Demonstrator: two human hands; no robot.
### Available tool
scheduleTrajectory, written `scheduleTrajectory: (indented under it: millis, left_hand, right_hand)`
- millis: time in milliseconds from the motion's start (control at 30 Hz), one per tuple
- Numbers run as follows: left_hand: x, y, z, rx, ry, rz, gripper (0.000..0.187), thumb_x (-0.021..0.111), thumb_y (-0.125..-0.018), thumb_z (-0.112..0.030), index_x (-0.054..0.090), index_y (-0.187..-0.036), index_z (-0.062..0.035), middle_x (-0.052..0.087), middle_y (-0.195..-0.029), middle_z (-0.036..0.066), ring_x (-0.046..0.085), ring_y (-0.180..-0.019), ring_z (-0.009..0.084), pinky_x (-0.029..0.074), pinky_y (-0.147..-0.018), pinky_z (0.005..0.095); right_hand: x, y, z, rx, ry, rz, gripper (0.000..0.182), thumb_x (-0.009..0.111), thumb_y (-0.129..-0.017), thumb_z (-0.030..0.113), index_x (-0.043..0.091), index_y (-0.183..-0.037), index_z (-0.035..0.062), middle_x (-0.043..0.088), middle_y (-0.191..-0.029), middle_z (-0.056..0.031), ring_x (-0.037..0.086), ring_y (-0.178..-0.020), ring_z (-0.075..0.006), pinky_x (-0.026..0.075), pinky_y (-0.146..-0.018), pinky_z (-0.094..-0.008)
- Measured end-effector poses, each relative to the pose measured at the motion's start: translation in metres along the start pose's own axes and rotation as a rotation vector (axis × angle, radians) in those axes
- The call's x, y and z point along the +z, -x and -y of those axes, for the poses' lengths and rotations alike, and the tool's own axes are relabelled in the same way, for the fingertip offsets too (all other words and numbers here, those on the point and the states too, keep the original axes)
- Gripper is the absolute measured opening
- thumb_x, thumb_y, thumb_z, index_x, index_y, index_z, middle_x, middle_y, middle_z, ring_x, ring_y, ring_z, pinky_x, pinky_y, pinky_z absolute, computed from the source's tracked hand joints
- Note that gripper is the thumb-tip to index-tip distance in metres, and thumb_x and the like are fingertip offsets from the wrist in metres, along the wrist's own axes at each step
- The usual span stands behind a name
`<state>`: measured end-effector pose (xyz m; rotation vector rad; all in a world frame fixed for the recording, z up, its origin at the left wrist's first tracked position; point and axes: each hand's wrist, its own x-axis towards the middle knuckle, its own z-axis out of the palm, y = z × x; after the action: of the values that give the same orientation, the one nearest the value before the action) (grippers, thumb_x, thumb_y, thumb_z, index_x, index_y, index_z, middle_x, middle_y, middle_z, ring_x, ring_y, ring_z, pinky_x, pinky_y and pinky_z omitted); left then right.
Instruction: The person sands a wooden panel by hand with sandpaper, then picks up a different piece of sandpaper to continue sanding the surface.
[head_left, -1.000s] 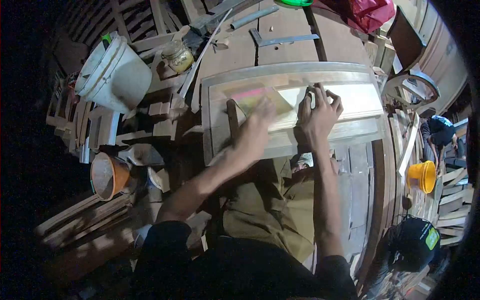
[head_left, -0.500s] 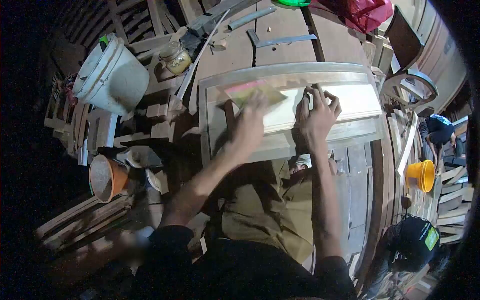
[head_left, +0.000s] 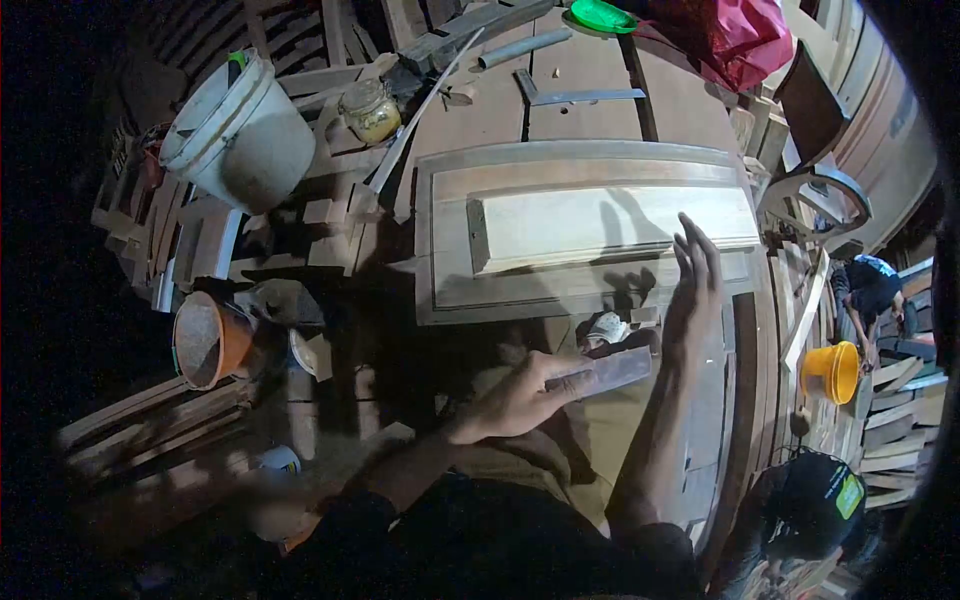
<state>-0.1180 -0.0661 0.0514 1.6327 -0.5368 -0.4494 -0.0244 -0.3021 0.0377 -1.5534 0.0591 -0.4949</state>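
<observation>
In my left hand [head_left: 525,400] is a flat greyish rectangle that looks like a piece of sandpaper [head_left: 618,372], pinched with the thumb on top, low in front of my body. My right hand [head_left: 695,275] is raised with fingers stretched out, holding nothing, over the right end of a wooden panel [head_left: 560,295]. This panel lies on the workbench, with a pale raised centre [head_left: 560,225] and a darker moulded frame. Shadows of a hand fall across the pale wood.
Beyond the panel lie a metal square [head_left: 585,97], a grey tube [head_left: 525,47] and a green lid [head_left: 602,14]. A white bucket [head_left: 262,150], a glass jar [head_left: 370,112] and an orange bucket [head_left: 235,345] stand left. Two people [head_left: 815,500] are at right, near a yellow bucket [head_left: 832,373].
My left hand has come off the panel with the sandpaper, down and right toward my body. My right hand has lifted from the panel and moved right, its fingers straightened.
</observation>
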Motion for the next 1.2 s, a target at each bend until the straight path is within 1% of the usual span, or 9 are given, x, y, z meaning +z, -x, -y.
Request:
scheduleTrajectory:
  millis: [133, 233, 333, 400, 600, 667, 967, 1067, 1200]
  left_hand:
    - [0.036, 0.009, 0.037, -0.103, 0.135, -0.111, 0.046, 0.064, -0.107, -0.027, 0.064, -0.129, 0.0133, 0.076, -0.114, 0.018, 0.067, -0.101, 0.0143, 0.055, -0.089, 0.0331]
    - [0.052, 0.008, 0.045, -0.166, 0.159, -0.113, 0.045, 0.068, -0.103, -0.028, 0.068, -0.127, 0.0100, 0.075, -0.120, 0.021, 0.069, -0.110, 0.0213, 0.053, -0.099, 0.0346]
    - [0.060, 0.008, 0.056, -0.217, 0.221, -0.062, 0.046, 0.071, -0.101, -0.030, 0.070, -0.127, 0.0086, 0.075, -0.121, 0.021, 0.071, -0.112, 0.0235, 0.052, -0.102, 0.0349]
    - [0.070, 0.010, 0.066, -0.241, 0.268, -0.079, 0.046, 0.072, -0.100, -0.029, 0.070, -0.126, 0.0086, 0.076, -0.120, 0.021, 0.071, -0.110, 0.0224, 0.053, -0.101, 0.0343]
    - [0.080, 0.016, 0.077, -0.317, 0.367, -0.154, 0.039, 0.073, -0.099, -0.025, 0.072, -0.123, 0.0068, 0.076, -0.118, 0.017, 0.070, -0.109, 0.0186, 0.055, -0.097, 0.0324]
    - [0.076, 0.016, 0.075, -0.363, 0.380, -0.169, 0.040, 0.072, -0.100, -0.025, 0.071, -0.125, 0.0065, 0.075, -0.120, 0.017, 0.069, -0.110, 0.0179, 0.054, -0.097, 0.0330]
    - [0.049, 0.014, 0.066, -0.486, 0.468, -0.182, 0.034, 0.070, -0.102, -0.024, 0.073, -0.121, 0.0042, 0.076, -0.110, 0.011, 0.069, -0.095, 0.0131, 0.056, -0.084, 0.0285]
    - [0.046, 0.011, 0.067, -0.439, 0.495, -0.208, 0.032, 0.071, -0.102, -0.023, 0.074, -0.120, 0.0031, 0.076, -0.109, 0.009, 0.068, -0.096, 0.0121, 0.055, -0.083, 0.0282]
    - [0.065, 0.009, 0.068, -0.368, 0.325, -0.388, 0.028, 0.066, -0.104, -0.020, 0.073, -0.111, 0.0062, 0.076, -0.096, 0.007, 0.067, -0.092, 0.0089, 0.053, -0.078, 0.0275]
  right_hand:
    - [-0.073, 0.080, -0.054, 0.248, -0.473, 0.045, 0.055, 0.049, -0.108, 0.044, 0.062, -0.141, 0.0006, 0.058, -0.148, -0.0179, 0.052, -0.139, -0.0305, 0.039, -0.119, -0.0430]
    - [-0.102, 0.162, -0.086, 0.441, -0.239, 0.062, 0.063, 0.043, -0.109, 0.051, 0.057, -0.145, 0.0013, 0.056, -0.151, -0.0192, 0.048, -0.144, -0.0323, 0.034, -0.122, -0.0443]
    - [-0.109, 0.210, -0.090, 0.804, -0.428, -0.130, 0.067, 0.038, -0.110, 0.054, 0.051, -0.151, 0.0027, 0.055, -0.152, -0.0192, 0.049, -0.143, -0.0301, 0.038, -0.120, -0.0460]
    - [-0.103, 0.235, -0.098, 0.843, -0.639, -0.216, 0.069, 0.036, -0.110, 0.055, 0.049, -0.151, 0.0021, 0.057, -0.150, -0.0191, 0.054, -0.138, -0.0290, 0.043, -0.117, -0.0462]
    - [-0.108, 0.247, -0.131, 0.700, -0.167, 0.106, 0.071, 0.036, -0.109, 0.055, 0.046, -0.153, 0.0004, 0.058, -0.147, -0.0185, 0.061, -0.130, -0.0302, 0.051, -0.111, -0.0455]
    - [-0.080, 0.234, -0.104, 0.767, -0.533, 0.032, 0.074, 0.035, -0.108, 0.057, 0.043, -0.154, -0.0001, 0.058, -0.147, -0.0197, 0.062, -0.128, -0.0313, 0.052, -0.110, -0.0448]
    - [-0.045, 0.224, -0.053, 1.192, -0.822, -0.530, 0.082, 0.045, -0.102, 0.067, 0.045, -0.154, 0.0035, 0.049, -0.154, -0.0219, 0.047, -0.140, -0.0406, 0.037, -0.118, -0.0586]
    - [-0.062, 0.242, -0.072, 1.098, -0.798, -0.303, 0.086, 0.046, -0.100, 0.072, 0.046, -0.155, 0.0054, 0.046, -0.156, -0.0223, 0.046, -0.141, -0.0416, 0.037, -0.118, -0.0579]
    - [-0.062, 0.250, -0.080, 1.073, -0.737, -0.320, 0.090, 0.054, -0.095, 0.076, 0.049, -0.153, 0.0066, 0.052, -0.153, -0.0179, 0.049, -0.137, -0.0379, 0.040, -0.115, -0.0569]
